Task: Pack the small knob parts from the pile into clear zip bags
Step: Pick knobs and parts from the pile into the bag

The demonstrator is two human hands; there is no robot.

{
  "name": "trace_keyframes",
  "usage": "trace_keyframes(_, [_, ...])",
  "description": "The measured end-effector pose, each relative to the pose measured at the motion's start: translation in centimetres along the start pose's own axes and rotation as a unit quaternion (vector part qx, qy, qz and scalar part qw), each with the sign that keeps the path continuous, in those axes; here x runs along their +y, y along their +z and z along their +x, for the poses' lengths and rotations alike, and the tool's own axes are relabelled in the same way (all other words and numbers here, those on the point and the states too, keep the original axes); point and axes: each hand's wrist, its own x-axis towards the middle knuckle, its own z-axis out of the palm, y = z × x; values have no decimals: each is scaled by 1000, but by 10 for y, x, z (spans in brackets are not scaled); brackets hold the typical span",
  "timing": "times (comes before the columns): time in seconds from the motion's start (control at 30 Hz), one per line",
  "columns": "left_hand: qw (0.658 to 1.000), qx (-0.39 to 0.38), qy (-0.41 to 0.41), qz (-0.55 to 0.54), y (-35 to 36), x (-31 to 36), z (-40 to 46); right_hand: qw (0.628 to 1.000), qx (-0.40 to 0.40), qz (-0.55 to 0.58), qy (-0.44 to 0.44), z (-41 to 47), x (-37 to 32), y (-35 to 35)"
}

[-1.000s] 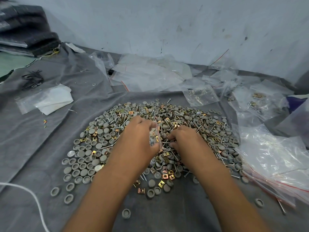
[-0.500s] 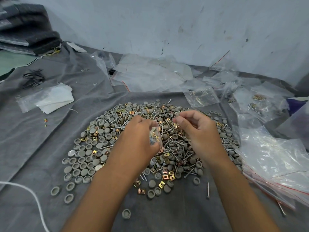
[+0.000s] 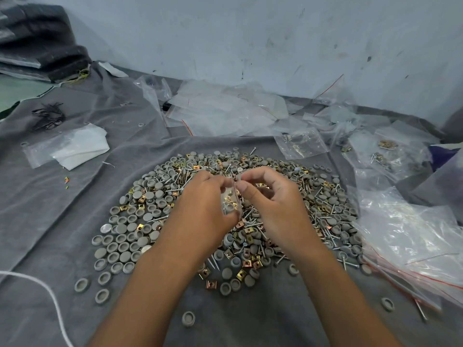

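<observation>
Where pile point(image 3: 225, 209) lies, grey cloth point(image 3: 62, 221); scuffed wall point(image 3: 250, 33).

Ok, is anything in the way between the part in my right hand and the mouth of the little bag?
Nothing visible. The right hand pinches a small part right at the top of the small zip bag that the left hand holds above the pile. Whether the mouth is open is unclear.
</observation>
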Motion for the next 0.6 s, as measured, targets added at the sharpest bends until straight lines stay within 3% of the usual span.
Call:
trace_keyframes(0.13, [1000,2,2,-5,-1,1,0,989,-28,-138,-46,-4,-1,-6])
trace_keyframes(0.4, [1000,5,1,18,4,1,0,887,-12,-425,-179,-18,-3,-4])
trace_keyframes(0.47, [1000,4,7,22,6,2,-1,903,-3,-394,-171,-19,-4,0])
trace_keyframes(0.53, [1000,-1,4,15,5,2,-1,951,62,-272,-130,-16,-7,-4])
trace_keyframes(0.6, [1000,-3,2,13,4,0,-1,970,120,-180,-108,-12,-10,-10])
